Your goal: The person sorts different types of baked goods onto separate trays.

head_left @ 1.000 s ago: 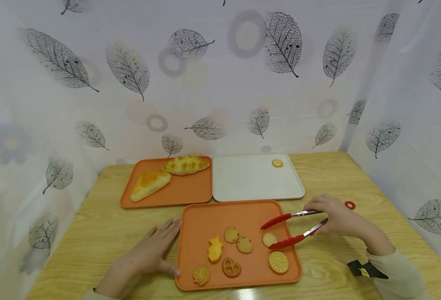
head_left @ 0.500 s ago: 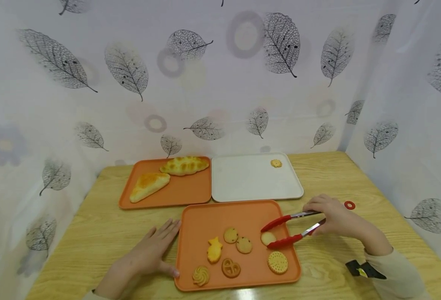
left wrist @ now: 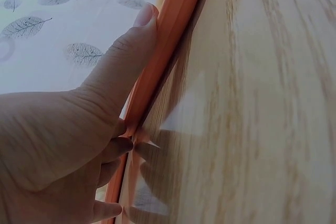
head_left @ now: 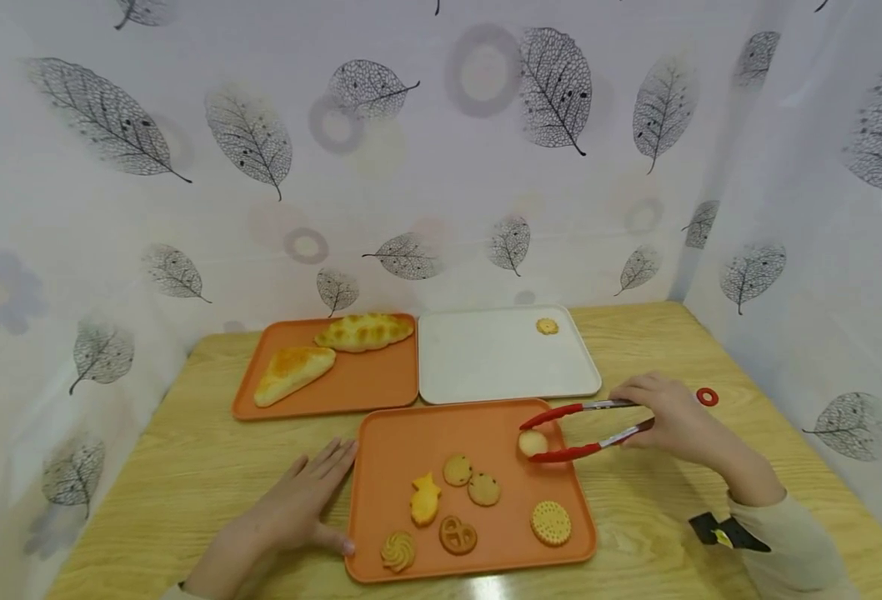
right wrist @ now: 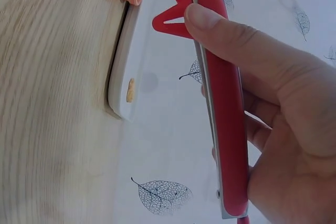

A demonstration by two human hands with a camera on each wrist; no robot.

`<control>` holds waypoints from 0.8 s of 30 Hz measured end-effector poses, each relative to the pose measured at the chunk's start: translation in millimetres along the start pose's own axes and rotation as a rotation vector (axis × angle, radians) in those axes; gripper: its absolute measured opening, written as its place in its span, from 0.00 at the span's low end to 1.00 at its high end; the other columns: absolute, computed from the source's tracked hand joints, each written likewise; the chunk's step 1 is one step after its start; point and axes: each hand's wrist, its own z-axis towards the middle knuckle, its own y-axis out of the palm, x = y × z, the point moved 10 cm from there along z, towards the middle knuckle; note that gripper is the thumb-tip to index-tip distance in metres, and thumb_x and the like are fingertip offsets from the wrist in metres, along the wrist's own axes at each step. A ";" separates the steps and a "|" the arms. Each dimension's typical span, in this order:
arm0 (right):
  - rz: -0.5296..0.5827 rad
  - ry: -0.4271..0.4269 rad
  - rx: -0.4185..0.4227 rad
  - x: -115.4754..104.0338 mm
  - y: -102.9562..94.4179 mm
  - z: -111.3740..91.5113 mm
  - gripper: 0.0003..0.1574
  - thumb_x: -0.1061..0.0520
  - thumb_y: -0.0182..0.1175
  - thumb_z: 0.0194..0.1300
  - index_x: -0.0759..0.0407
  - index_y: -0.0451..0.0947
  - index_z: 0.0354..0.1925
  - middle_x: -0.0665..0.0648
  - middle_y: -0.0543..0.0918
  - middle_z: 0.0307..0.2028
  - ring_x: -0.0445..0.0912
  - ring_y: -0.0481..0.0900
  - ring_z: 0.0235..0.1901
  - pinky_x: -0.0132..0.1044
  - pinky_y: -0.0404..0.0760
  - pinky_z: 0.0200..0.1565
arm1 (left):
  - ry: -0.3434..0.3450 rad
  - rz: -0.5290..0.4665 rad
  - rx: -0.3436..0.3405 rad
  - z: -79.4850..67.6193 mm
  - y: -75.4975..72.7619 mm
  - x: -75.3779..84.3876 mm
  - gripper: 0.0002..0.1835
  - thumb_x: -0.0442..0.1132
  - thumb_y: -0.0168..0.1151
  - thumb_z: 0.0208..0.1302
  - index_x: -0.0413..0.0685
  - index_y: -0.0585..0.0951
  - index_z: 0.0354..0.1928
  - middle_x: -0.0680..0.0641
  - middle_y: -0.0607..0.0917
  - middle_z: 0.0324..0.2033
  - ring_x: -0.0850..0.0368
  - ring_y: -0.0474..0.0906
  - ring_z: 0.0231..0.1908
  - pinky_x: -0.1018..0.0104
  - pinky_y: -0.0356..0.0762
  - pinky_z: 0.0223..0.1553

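Observation:
My right hand (head_left: 669, 417) grips a pair of red-tipped metal tongs (head_left: 572, 453), its thumb on the red handle in the right wrist view. Between the tong tips is a plain round cookie (head_left: 533, 443), over the back right part of the front orange tray (head_left: 403, 433); I cannot tell how high it is. My left hand (head_left: 298, 500) lies with fingers extended at that tray's left edge, the thumb touching the rim. On the tray lie a dotted round cracker (head_left: 551, 523), a pretzel (head_left: 458, 535), a swirl cookie (head_left: 398, 551), a pineapple-shaped cookie (head_left: 425, 500) and two speckled cookies (head_left: 483, 489).
Behind stands a white tray (head_left: 501, 358) with a small scalloped cookie (head_left: 547, 326) near its back right corner. Beside it, another orange tray (head_left: 373, 382) holds a triangular pastry (head_left: 293, 373) and a long bread (head_left: 366, 332). A leaf-printed curtain (head_left: 426, 183) surrounds the wooden table (head_left: 651, 350).
The tongs have closed in on the plain round cookie, and it has moved with them toward the back of the tray. My left hand has stayed at the tray's edge.

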 end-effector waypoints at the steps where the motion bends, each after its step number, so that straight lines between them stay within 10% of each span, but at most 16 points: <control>1: -0.003 0.010 0.016 1.3 -2.1 -0.1 0.39 0.51 0.84 0.24 0.55 0.83 0.42 0.50 0.84 0.38 0.47 0.78 0.37 0.41 0.73 0.34 | 0.000 0.001 -0.001 0.0 0.3 0.0 0.70 0.74 0.64 0.39 0.40 0.47 0.77 0.37 0.50 0.76 0.35 0.43 0.76 0.26 0.47 0.66; 24: -0.112 0.432 0.165 40.4 -20.5 -4.5 0.38 0.55 0.81 0.35 0.65 0.79 0.47 0.66 0.80 0.42 0.64 0.72 0.44 0.64 0.67 0.35 | -0.017 0.003 0.003 2.0 -0.7 -7.2 0.70 0.75 0.64 0.38 0.41 0.48 0.77 0.38 0.50 0.76 0.37 0.43 0.76 0.27 0.46 0.68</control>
